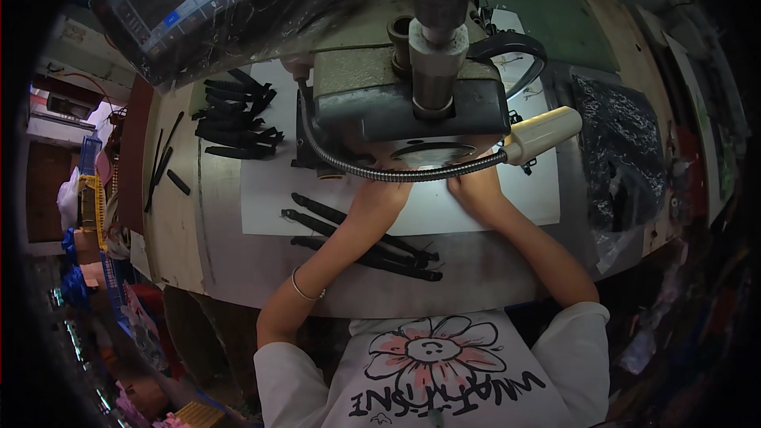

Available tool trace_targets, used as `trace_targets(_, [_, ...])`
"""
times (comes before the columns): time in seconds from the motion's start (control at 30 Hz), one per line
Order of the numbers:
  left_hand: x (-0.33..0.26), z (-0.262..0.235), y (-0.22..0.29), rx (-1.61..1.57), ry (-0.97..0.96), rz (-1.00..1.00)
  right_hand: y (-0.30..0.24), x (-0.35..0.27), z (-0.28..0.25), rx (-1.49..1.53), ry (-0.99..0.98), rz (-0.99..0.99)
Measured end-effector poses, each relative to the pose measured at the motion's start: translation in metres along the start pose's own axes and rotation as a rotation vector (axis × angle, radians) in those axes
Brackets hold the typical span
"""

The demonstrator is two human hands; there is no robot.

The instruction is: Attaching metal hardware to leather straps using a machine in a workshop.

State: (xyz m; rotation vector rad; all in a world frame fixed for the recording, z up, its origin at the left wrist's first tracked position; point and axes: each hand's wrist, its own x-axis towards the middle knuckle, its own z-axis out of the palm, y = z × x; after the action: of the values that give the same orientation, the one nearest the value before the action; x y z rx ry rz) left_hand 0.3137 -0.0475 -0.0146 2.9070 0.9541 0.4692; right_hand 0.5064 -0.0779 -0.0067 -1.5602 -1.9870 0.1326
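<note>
Both of my hands reach under the head of an industrial sewing machine (408, 103), over the lit white work surface (523, 206). My left hand (384, 196) is at the machine's near left side, its fingers hidden beneath the head. My right hand (476, 190) is a little to the right, with its fingers also mostly hidden. What either hand holds cannot be made out. Several long black fabric strips (357, 230) lie on the table, partly beneath my left forearm. A pile of shorter black strips (234, 115) lies farther left.
A lamp (547, 135) on a flexible metal neck (349, 165) curves across the machine's front. A plastic-wrapped screen (198, 8) hangs at the upper left. At the right lies a clear plastic bag of black material (622, 150). Thin black pieces (162, 158) lie near the left edge.
</note>
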Motion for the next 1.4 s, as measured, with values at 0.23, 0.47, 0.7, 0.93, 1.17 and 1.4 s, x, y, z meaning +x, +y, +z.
trace_targets(0.23, [0.005,0.001,-0.003,0.006,-0.014,-0.015,0.007,0.004,0.004,0.032,-0.066,0.079])
trace_targets(0.47, [0.001,-0.005,0.002,-0.095,0.020,-0.024,0.006,-0.001,0.007,0.119,0.092,0.010])
trace_targets(0.7, [0.002,-0.020,0.008,-0.304,0.124,-0.131,0.027,0.007,-0.005,0.294,-0.182,0.028])
trace_targets(0.93, [-0.004,-0.033,0.033,-1.724,-0.242,-0.711,0.010,0.013,-0.010,0.120,0.118,-0.388])
trace_targets(1.17, [-0.040,-0.046,0.045,-1.910,-0.293,-1.062,-0.057,-0.007,-0.026,0.460,-0.036,-0.390])
trace_targets(1.4, [-0.075,-0.073,0.039,-1.715,-0.366,-0.963,-0.105,0.060,0.082,0.201,-0.104,-0.112])
